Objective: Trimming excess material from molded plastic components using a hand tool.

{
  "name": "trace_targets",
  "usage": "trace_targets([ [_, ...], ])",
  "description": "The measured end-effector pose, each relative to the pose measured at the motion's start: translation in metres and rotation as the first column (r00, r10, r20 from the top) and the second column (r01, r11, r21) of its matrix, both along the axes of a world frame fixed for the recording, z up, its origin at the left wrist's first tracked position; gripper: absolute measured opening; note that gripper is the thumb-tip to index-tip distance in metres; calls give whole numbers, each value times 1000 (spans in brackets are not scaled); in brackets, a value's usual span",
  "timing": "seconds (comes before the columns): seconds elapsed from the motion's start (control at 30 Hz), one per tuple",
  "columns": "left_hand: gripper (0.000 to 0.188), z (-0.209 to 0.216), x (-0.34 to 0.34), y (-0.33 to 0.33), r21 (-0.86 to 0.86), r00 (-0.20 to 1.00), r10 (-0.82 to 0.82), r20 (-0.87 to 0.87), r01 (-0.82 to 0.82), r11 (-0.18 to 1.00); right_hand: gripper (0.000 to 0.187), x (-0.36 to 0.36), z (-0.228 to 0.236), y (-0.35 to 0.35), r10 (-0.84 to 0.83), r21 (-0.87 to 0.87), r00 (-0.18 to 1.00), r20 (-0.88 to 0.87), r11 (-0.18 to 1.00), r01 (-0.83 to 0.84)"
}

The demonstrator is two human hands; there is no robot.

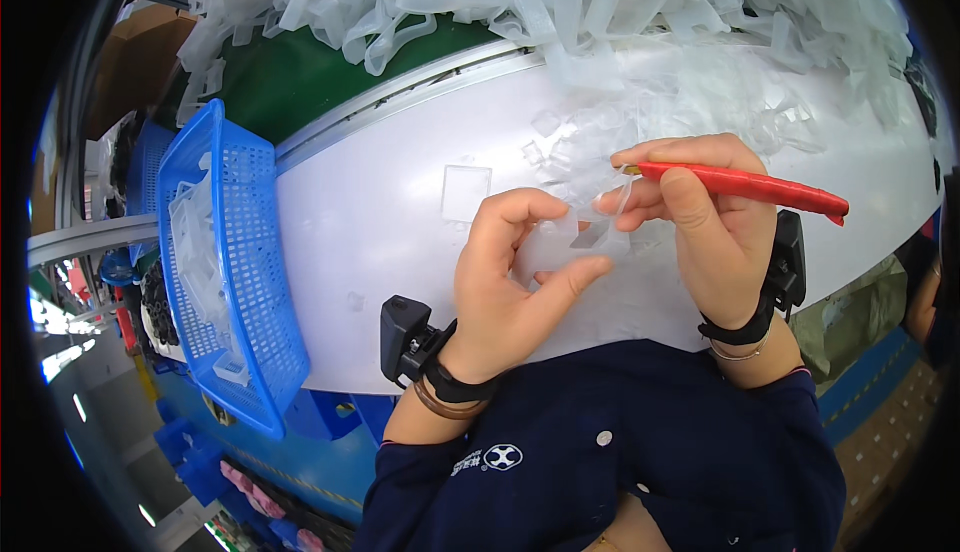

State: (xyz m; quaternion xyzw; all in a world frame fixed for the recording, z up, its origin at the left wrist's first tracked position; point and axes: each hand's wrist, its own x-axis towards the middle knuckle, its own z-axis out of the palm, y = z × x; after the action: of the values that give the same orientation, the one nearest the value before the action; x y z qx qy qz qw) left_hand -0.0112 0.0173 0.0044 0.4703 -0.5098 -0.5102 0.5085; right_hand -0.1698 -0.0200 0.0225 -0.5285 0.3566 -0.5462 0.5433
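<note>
My left hand [515,287] is closed around a translucent white plastic piece [548,250], thumb and fingers gripping its edges. Between the fingers of my right hand [715,217] lies a slim tool with a red wrapped handle [745,188]; its tip points left, just above the plastic piece. The right fingertips also meet the right side of that piece, where a thin strip of plastic stands up. Behind the hands, small clear plastic scraps [585,147] are scattered on the white table [370,222]. A flat square clear piece [466,193] lies left of them.
A blue perforated basket [255,282] with translucent plastic parts [198,252] stands at the table's left edge. Beyond the metal rail [400,92], a large heap of translucent plastic parts [540,12] rests on a green surface [300,87]. Black devices are strapped to both wrists.
</note>
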Motion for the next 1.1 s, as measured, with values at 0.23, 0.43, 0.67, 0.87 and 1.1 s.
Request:
trace_targets([
  [0.23, 23, -7, 8, -14, -664, 614, 463, 640, 137, 735, 14, -6, 0, -3, 140, 333, 963, 231, 919, -214],
  [0.43, 22, 2, 6, -11, -666, 532, 492, 689, 197, 719, 16, -15, -3, -9, 269, 444, 823, 500, 737, -510],
  [0.67, 33, -1, 19, -13, -231, 849, 260, 460, -168, 958, 9, -18, 4, -9, 196, 61, 981, 6, 979, -196],
  [0.87, 31, 9, 23, -13, 99, 982, -110, -152, 126, 987, 3, -26, -1, -16, -96, -176, 926, -365, 984, 33],
  [1.1, 30, 3, 17, -8, 15, 974, -66, -218, 71, 997, 9, -22, -4, -16, -188, -397, 895, -405, 918, 14],
])
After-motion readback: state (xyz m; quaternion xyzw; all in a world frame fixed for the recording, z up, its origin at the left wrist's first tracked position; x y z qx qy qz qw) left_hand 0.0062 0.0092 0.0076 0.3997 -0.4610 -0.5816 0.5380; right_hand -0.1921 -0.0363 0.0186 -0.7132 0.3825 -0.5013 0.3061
